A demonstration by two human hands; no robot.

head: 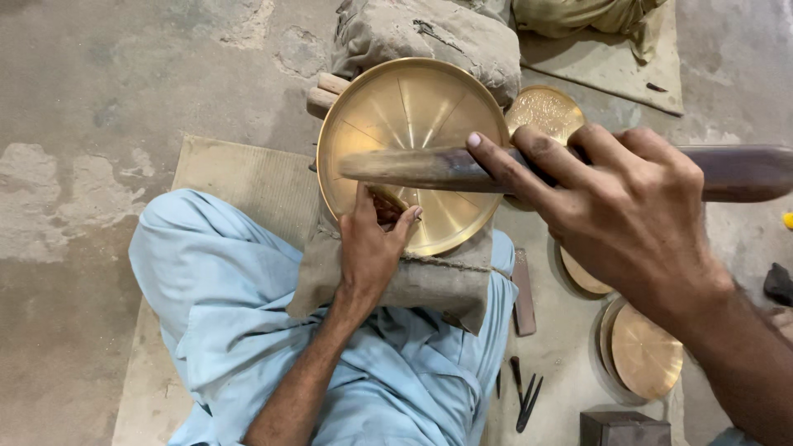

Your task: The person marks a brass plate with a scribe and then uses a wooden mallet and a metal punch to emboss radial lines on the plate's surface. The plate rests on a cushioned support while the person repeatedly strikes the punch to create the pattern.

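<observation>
A round brass plate (413, 116) leans tilted on a burlap pad (429, 285) over my lap. My left hand (372, 244) grips the plate's lower rim, thumb on its inner face, with a small dark piece under the fingers. My right hand (628, 215) is closed around a long dark wooden tool (413, 168), held level across the front of the plate. The tool's blunt end reaches the plate's left side.
Stuffed burlap sacks (429, 37) lie behind the plate. More brass plates (545, 111) and discs (646, 351) rest on the floor at right. Thin metal tools (524, 396) and a flat bar (523, 293) lie beside my leg. A woven mat (248, 177) covers the concrete floor.
</observation>
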